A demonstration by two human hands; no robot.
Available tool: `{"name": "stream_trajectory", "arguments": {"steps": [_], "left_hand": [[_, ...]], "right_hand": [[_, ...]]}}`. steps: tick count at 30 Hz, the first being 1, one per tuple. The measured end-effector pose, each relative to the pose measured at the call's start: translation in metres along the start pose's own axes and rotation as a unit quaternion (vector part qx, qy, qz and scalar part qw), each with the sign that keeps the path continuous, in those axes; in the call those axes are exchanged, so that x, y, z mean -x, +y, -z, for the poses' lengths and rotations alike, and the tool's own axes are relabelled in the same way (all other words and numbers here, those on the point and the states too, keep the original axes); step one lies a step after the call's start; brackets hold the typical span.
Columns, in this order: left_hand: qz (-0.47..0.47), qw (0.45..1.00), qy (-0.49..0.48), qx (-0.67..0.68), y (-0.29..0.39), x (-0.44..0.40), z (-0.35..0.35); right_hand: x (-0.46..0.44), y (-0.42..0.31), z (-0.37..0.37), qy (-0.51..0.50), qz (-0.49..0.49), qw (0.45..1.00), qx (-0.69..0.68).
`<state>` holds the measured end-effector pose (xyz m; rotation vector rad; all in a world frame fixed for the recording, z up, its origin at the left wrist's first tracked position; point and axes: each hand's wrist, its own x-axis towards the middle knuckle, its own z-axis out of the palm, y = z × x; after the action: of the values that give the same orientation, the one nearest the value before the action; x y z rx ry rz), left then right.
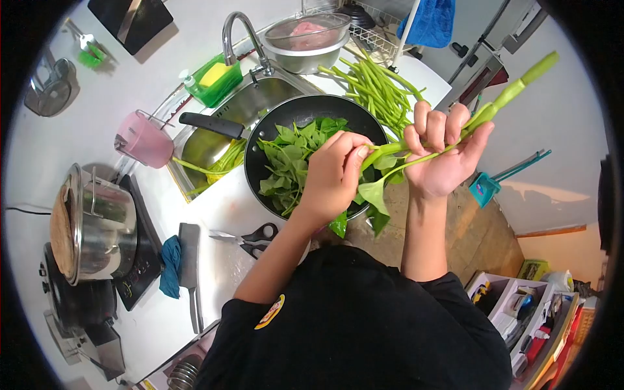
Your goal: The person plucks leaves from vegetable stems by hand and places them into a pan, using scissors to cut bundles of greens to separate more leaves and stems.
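A thick green stalk (506, 97) with leaves at its lower end slants across both hands. My right hand (445, 146) holds it, palm up, with the fingers curled round it. The fingers of my left hand (335, 172) pinch the stalk's leafy end above a black pan (255, 170). Green leaves (286, 159) fill much of the pan, whose handle points left over the sink. Behind the pan lies a pile of long green stems (374, 88). More stems (224, 162) rest in the sink's left part.
The sink (276, 88) has a curved faucet (229, 39). Behind stands a metal bowl (309, 60) under a mesh cover. Black scissors (253, 242), a cleaver (189, 260) and a blue cloth (170, 266) lie on the counter. A steel pot (107, 224) stands left.
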<state>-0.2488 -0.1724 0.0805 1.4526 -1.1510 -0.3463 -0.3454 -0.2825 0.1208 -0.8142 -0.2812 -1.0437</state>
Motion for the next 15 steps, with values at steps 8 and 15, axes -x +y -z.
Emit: {"name": "stream_trajectory", "arguments": {"steps": [8,15], "left_hand": [[0.134,0.941,0.006,0.310,-0.001,0.000,-0.011],[0.129,0.899,0.128,0.398,-0.025,-0.012,-0.003]], "right_hand": [[0.006,0.004,-0.009,0.033,0.067,0.997,0.004],[0.020,0.009,-0.020,0.029,0.110,0.992,0.053]]}}
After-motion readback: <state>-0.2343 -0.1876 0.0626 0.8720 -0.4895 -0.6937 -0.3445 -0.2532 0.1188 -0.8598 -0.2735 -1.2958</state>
